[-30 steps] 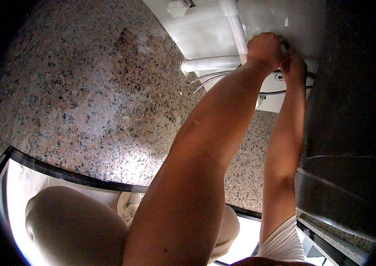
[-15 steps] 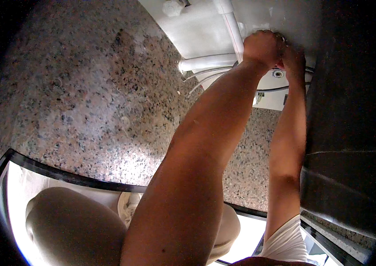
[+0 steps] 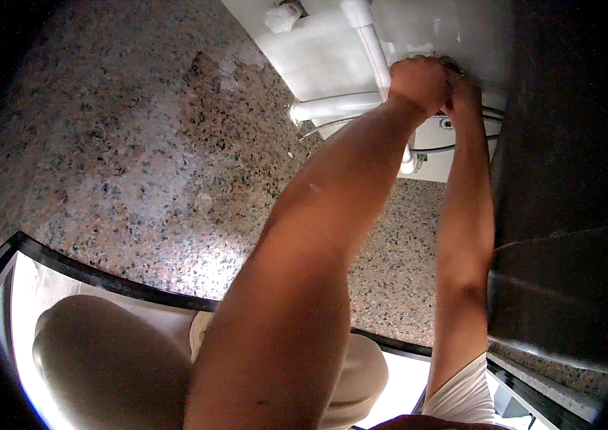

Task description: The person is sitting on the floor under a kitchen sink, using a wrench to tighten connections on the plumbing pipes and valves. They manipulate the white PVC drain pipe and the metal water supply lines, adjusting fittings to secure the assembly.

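My left hand (image 3: 421, 83) is closed in a fist-like grip beside the white pipe (image 3: 371, 49), up against the pale back wall. Right beside it, my right hand (image 3: 464, 94) is bent inward with its fingers curled toward the same spot, partly in shadow. A small dark, metallic-looking part (image 3: 449, 64) peeks out above the two hands; most of what they grip is hidden by the fingers. Thin grey hoses (image 3: 433, 150) run behind and below my wrists. A round metal fitting (image 3: 447, 124) shows between the forearms.
A speckled granite slab (image 3: 146, 158) spreads out on the left, with a black-edged frame (image 3: 132, 289) along its near side. Another white pipe (image 3: 336, 107) lies crosswise by the wall. A white knob-like fitting (image 3: 282, 17) is farther back. A dark panel (image 3: 569, 215) stands close along my right arm.
Both hands stay together at the same spot by the wall, shifting only slightly. The view has moved a little, and my left forearm sits slightly farther left.
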